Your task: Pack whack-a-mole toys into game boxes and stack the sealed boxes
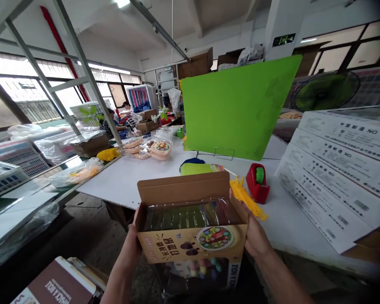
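A tan cardboard toy box point(148, 249) with mole pictures and a clear front window is held at the table's near edge. Its top flap stands up, and a ribbed clear plastic insert point(183, 215) shows inside the open end. My left hand point(133, 242) is closed on the left side of the box. Against the right side my right hand point(255, 234) is closed as well, with some fingers hidden behind the cardboard. Just beyond that hand lies a bunch of yellow netting point(248, 200), next to a red tape dispenser point(258, 188) with a green roll.
A large green board point(234, 109) stands on the white table point(114, 179). White printed cartons point(332, 169) are stacked at right. Bagged round toys point(160, 148) sit at the table's far left. Flat printed boxes point(58, 280) are piled low at left. People work in the background.
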A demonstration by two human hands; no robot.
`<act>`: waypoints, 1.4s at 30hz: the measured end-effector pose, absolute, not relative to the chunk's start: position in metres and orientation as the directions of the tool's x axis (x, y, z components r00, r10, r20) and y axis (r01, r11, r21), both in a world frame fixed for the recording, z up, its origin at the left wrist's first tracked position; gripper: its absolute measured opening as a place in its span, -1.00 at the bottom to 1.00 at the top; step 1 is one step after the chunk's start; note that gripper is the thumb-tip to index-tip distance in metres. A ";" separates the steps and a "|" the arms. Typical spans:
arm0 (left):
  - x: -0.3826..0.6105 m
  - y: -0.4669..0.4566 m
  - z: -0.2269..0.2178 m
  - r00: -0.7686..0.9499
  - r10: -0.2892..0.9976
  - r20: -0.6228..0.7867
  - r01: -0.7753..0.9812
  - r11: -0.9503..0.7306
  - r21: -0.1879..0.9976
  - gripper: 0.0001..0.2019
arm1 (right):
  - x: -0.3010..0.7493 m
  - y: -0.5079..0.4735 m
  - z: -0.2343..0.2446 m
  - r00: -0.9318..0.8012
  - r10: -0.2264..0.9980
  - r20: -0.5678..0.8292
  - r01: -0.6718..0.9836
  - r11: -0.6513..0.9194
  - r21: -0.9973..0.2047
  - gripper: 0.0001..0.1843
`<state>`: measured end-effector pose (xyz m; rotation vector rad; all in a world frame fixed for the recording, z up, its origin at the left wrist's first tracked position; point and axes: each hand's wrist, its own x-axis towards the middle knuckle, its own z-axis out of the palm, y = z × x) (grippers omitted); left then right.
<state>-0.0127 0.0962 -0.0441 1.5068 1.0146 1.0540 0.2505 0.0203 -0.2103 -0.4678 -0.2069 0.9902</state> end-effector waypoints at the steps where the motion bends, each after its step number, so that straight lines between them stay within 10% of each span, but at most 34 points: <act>1: -0.010 0.095 -0.042 0.261 0.961 0.095 0.056 -0.114 0.992 -0.15 | 0.249 0.020 -0.205 0.497 0.865 -0.071 -0.799 0.425 -0.425 -0.39; 10: 0.017 0.086 -0.018 0.138 0.985 -0.101 0.144 0.081 0.986 -0.36 | 0.266 0.022 -0.203 0.367 0.925 -0.097 -0.792 0.256 -0.554 -0.44; 17: 0.010 0.102 -0.025 0.185 0.912 0.366 0.307 -0.408 0.860 -0.86 | 0.254 0.062 -0.197 0.645 0.762 0.054 -0.592 0.544 -0.594 -0.88; 22: -0.012 0.117 -0.017 0.393 0.788 0.474 0.376 -0.608 0.699 -0.75 | 0.257 0.061 -0.212 0.647 0.736 0.199 -0.501 0.607 -0.617 -0.87; 27: 0.003 0.101 0.040 0.644 0.757 0.116 0.709 -0.646 0.283 -0.65 | 0.298 0.045 -0.208 0.323 0.785 0.528 0.011 0.555 -0.832 -0.76; 33: 0.050 0.072 0.043 0.714 0.688 -0.129 0.595 -0.694 -0.405 -0.38 | 0.318 0.031 -0.175 -0.175 0.784 0.595 0.628 0.554 -0.546 -0.39; 42: 0.027 0.097 0.005 0.907 0.420 0.016 0.338 -0.706 -0.622 -0.21 | 0.301 0.041 -0.192 -0.192 0.585 0.788 0.734 0.618 -0.280 -0.29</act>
